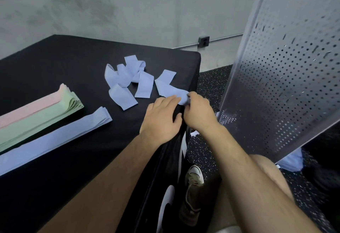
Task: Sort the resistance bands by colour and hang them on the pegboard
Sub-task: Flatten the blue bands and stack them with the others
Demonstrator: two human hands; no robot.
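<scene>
Grey concrete is backing a black-draped desk [55,63], and a perforated metal pegboard [285,76] is leaning into view on the right, over speckled flooring.

Sorting is looking nearly done, judging by the layout. Three flat stacks are lying side by side at the left: a pink stack [36,106] farthest back, a green stack [46,120] touching it, and a blue stack [55,137] just beside, nearest the person. Keeping the piles parallel is probably making each colour easy to lift for hanging. Nothing is showing on the pegs.

Loose bands [127,78], all pale blue, are sitting crumpled and overlapping near the desk's middle, apparently waiting to be flattened.

One blue band [169,87] is lying kinked at the desk's right edge, apart from that heap. The right grip [199,111] is pinching its near end with curled fingers, while the left grip [161,117] is resting fairly straight fingers on the same end, likely steadying it so it can be smoothed. It is looking like wide, soft, matte fabric, folding readily.
</scene>
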